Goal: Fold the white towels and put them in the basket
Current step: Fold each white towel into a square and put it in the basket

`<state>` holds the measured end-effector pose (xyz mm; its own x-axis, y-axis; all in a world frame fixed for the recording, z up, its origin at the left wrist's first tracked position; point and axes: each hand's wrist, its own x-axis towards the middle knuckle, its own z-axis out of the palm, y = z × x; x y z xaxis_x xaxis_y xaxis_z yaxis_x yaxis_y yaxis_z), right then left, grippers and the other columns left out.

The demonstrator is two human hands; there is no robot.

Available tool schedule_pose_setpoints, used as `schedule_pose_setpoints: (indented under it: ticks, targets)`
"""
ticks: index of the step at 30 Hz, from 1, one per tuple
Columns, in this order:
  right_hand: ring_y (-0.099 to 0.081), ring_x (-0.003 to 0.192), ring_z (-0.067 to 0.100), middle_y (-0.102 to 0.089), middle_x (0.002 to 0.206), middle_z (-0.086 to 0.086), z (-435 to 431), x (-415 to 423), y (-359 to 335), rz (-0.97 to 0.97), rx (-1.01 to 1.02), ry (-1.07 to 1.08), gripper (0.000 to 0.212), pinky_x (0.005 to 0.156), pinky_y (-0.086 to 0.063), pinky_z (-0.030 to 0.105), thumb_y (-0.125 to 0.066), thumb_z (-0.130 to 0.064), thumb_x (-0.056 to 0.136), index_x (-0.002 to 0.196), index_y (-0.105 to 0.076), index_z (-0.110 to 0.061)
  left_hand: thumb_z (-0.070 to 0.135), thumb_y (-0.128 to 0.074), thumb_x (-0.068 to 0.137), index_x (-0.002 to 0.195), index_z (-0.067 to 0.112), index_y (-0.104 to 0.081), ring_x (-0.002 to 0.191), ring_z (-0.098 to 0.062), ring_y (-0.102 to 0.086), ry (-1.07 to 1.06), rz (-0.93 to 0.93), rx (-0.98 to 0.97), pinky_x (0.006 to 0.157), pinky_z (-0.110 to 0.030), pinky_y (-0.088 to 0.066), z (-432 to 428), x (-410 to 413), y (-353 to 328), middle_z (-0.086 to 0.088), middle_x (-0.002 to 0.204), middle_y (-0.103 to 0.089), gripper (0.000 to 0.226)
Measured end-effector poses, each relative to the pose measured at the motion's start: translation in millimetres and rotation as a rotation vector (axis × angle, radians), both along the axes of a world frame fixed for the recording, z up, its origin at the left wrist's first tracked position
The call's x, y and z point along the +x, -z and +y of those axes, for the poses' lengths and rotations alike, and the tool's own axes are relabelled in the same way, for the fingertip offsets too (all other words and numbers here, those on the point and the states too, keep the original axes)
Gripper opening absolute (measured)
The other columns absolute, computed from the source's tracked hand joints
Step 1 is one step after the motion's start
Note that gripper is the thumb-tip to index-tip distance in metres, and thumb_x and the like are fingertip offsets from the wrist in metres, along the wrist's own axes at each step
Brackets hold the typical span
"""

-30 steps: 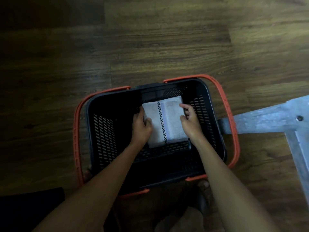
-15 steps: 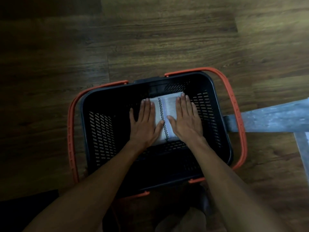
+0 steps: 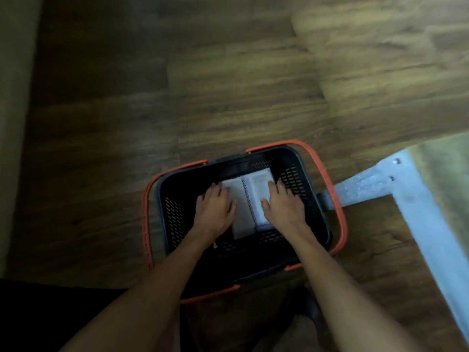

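Nearest us, our left hand (image 3: 214, 210) and right hand (image 3: 284, 209) lie flat, fingers straight, pressing the folded towel (image 3: 247, 199) onto the floor of the basket (image 3: 177, 184), probably to settle it. Beyond lies the wooden floor (image 3: 228, 85).

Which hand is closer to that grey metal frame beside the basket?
Right. The right hand rests on the half of the towel toward the metal frame; the left hand rests on the other half, farther from it.
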<state>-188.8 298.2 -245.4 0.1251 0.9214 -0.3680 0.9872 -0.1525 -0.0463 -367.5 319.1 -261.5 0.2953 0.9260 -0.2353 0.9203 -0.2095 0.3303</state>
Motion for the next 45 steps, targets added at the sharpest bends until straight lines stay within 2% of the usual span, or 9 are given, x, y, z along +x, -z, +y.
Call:
schedule_pose_setpoints:
  ticks: [2,6,11,19,27,32,38,42,45]
  targets:
    - [-0.054,0.115,0.028,-0.050,0.133,0.009,-7.2,1.1,-38.4,0.020,0.002,0.033,0.049,0.088,-0.045,0.038,-0.047,-0.041,0.093,0.136,-0.041,-0.017,0.039,-0.043,0.093,0.132,0.013,-0.047,0.122,-0.028,-0.048,0.052,-0.011,0.012,0.095,-0.040,-0.039,6.9,2.0,-38.7,-0.008,0.134,-0.049,0.047]
    - [-0.058,0.114,0.025,-0.057,0.128,0.001,-24.3,11.3,-123.8,0.069,0.061,0.125,0.043,0.085,-0.046,0.035,-0.055,-0.043,0.088,0.127,-0.051,-0.024,0.043,-0.040,0.095,0.136,0.015,-0.042,0.118,-0.030,-0.051,0.159,0.024,0.072,0.093,-0.042,-0.043,11.4,10.2,-124.5,-0.008,0.134,-0.050,0.050]
    - [-0.059,0.112,0.022,-0.063,0.118,-0.004,-60.7,28.6,-229.5,0.133,0.127,0.264,0.042,0.090,-0.045,0.034,-0.057,-0.055,0.082,0.119,-0.055,-0.034,0.046,-0.040,0.093,0.112,0.014,-0.054,0.106,-0.031,-0.059,0.226,0.023,0.223,0.080,-0.039,-0.045,-11.3,23.2,-230.8,-0.009,0.115,-0.061,0.040]
    - [-0.064,0.089,0.013,-0.063,0.101,-0.009,-148.7,53.0,-357.7,0.227,0.246,0.373,0.047,0.080,-0.049,0.032,-0.055,-0.062,0.080,0.116,-0.055,-0.032,0.046,-0.041,0.091,0.110,0.013,-0.055,0.107,-0.029,-0.059,0.397,-0.042,0.365,0.083,-0.038,-0.046,-75.5,55.0,-345.9,-0.007,0.117,-0.062,0.040]
    - [-0.059,0.110,0.018,-0.062,0.122,-0.006,-258.5,92.5,-398.2,0.152,0.403,0.622,0.055,0.089,-0.047,0.037,-0.051,-0.066,0.077,0.121,-0.057,-0.034,0.049,-0.041,0.093,0.110,0.017,-0.060,0.102,-0.026,-0.061,0.687,-0.063,0.388,0.077,-0.036,-0.046,-130.9,129.5,-394.8,-0.004,0.111,-0.064,0.042]
    - [-0.063,0.104,0.017,-0.069,0.111,-0.006,-355.2,120.7,-404.3,0.144,0.501,0.853,0.044,0.089,-0.049,0.034,-0.053,-0.065,0.077,0.107,-0.061,-0.034,0.047,-0.039,0.095,0.118,0.016,-0.057,0.103,-0.024,-0.060,0.918,-0.129,0.376,0.073,-0.032,-0.040,-197.5,198.2,-407.9,-0.004,0.114,-0.062,0.043]
    - [-0.062,0.105,0.013,-0.070,0.107,-0.010,-481.6,129.5,-417.5,0.031,0.563,1.119,0.026,0.083,-0.047,0.027,-0.059,-0.052,0.082,0.098,-0.067,-0.033,0.046,-0.039,0.095,0.122,0.019,-0.056,0.108,-0.026,-0.059,1.192,-0.177,0.319,0.089,-0.038,-0.046,-301.8,260.9,-416.4,-0.007,0.117,-0.063,0.042]
    - [-0.064,0.084,0.013,-0.068,0.087,-0.012,-560.9,125.4,-413.5,-0.017,0.572,1.258,0.012,0.080,-0.050,0.029,-0.056,-0.049,0.080,0.077,-0.062,-0.039,0.049,-0.041,0.093,0.117,0.025,-0.057,0.111,-0.026,-0.058,1.328,-0.206,0.271,0.092,-0.037,-0.046,-372.4,288.7,-409.6,-0.008,0.119,-0.061,0.038]
    - [-0.062,0.088,0.012,-0.067,0.085,-0.010,-613.0,122.5,-400.9,-0.059,0.557,1.325,0.027,0.083,-0.049,0.033,-0.050,-0.055,0.079,0.082,-0.064,-0.033,0.047,-0.044,0.093,0.114,0.024,-0.060,0.111,-0.026,-0.058,1.422,-0.226,0.252,0.091,-0.034,-0.047,-419.9,301.0,-402.0,-0.008,0.119,-0.062,0.035]
